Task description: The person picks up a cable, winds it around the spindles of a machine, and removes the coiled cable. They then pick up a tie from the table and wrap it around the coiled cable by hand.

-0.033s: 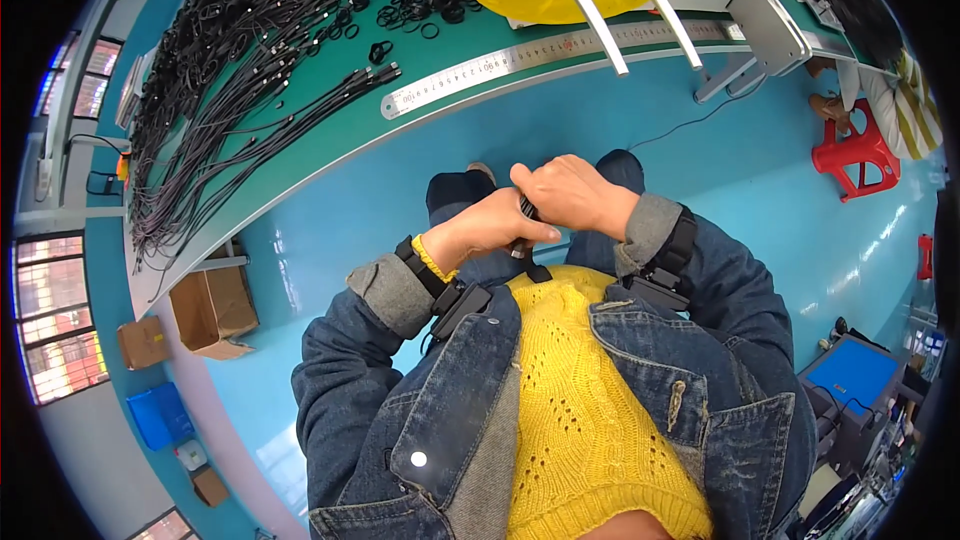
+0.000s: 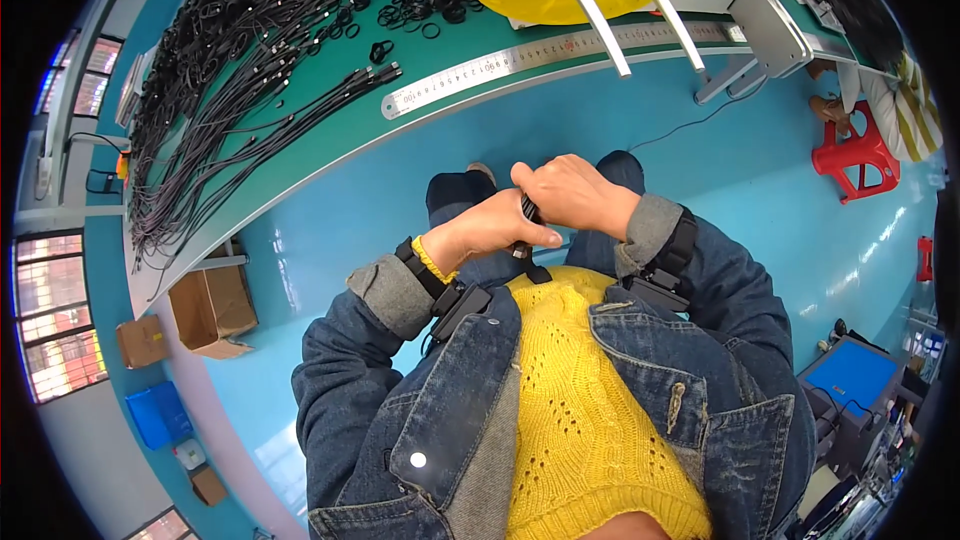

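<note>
The person stands back from the green workbench [image 2: 330, 130], and both hands meet in front of the chest, well short of the bench's near edge. The left hand [image 2: 492, 228] is curled shut around the lower part of a small black strap-like piece [image 2: 527, 212], and the right hand [image 2: 568, 192] is closed over its upper part, the knuckles of the two hands touching. Only a short stretch of the black piece shows between the fingers, so its exact shape cannot be told.

The likeliest trouble appears to be a slip: the piece is thin and mostly buried in the two fists, and a pull with uneven force could let it spring out of one grip and drop to the blue floor [image 2: 330, 270], away from the bench. Since the work is held against the yellow sweater [image 2: 580, 390], the loose end could also snag in the knit.

On the bench itself, the heap of black cables [image 2: 220, 70] lies beyond a steel ruler [image 2: 560, 45], close to the front edge, and a careless brush could drag strands off.
</note>
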Motion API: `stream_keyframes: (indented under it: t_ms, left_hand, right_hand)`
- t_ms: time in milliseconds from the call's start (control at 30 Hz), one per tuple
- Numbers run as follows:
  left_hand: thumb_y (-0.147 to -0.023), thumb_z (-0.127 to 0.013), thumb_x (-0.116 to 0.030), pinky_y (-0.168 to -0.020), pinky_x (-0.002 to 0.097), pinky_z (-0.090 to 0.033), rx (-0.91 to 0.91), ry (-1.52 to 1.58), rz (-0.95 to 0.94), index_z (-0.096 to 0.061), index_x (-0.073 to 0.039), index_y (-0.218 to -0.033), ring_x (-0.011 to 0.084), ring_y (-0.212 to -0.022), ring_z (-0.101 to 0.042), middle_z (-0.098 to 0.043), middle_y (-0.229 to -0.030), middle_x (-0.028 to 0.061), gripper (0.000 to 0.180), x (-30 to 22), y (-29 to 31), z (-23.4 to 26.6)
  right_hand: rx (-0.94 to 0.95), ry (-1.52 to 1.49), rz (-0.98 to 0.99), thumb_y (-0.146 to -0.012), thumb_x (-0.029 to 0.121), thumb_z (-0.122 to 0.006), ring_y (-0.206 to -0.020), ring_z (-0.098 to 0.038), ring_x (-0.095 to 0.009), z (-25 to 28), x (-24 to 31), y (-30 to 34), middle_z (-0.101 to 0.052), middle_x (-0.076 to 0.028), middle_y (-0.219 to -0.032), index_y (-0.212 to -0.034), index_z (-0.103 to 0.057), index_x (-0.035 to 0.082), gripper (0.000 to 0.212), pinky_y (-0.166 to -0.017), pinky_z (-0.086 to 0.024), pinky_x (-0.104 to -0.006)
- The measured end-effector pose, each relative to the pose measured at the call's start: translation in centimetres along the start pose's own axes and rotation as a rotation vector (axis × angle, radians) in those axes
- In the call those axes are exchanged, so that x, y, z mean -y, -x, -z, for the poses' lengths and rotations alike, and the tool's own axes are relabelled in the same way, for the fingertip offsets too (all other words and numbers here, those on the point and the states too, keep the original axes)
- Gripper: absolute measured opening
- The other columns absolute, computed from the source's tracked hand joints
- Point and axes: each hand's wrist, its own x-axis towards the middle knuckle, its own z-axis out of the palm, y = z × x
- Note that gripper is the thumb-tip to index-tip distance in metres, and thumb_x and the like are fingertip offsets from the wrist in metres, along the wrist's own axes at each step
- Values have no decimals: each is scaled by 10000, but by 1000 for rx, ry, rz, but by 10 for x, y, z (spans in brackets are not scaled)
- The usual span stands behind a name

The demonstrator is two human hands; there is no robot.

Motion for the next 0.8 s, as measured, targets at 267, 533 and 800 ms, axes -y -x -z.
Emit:
stream_keyframes:
  t_ms: [267,533,800]
  left_hand:
    - [-772,-676,-148,-383,223,-392,-73,-67,-32,-557,-18,-817,80,-469,-492,-536,-608,10,182,7,3,12]
    - [-824,-603,-139,-402,209,-427,147,173,247,-569,4,-879,71,-470,-490,-556,-651,22,157,14,1,26]
    - [-820,-592,-148,-411,214,-439,201,281,50,-582,1,-874,67,-466,-485,-563,-654,18,159,22,0,30]
  right_hand:
    - [-274,-604,-109,-681,89,-547,-602,-610,-362,-24,-3,-4,-602,-184,-630,-826,-575,15,165,-583,-477,-432]
    - [-28,-136,-168,-680,59,-501,-623,-624,-345,-26,1,-5,-612,-204,-658,-876,-608,-10,234,-590,-494,-420]
    - [-400,-446,-88,-699,63,-576,-641,-616,-337,-38,2,-5,-612,-167,-671,-931,-595,17,238,-574,-487,-408]
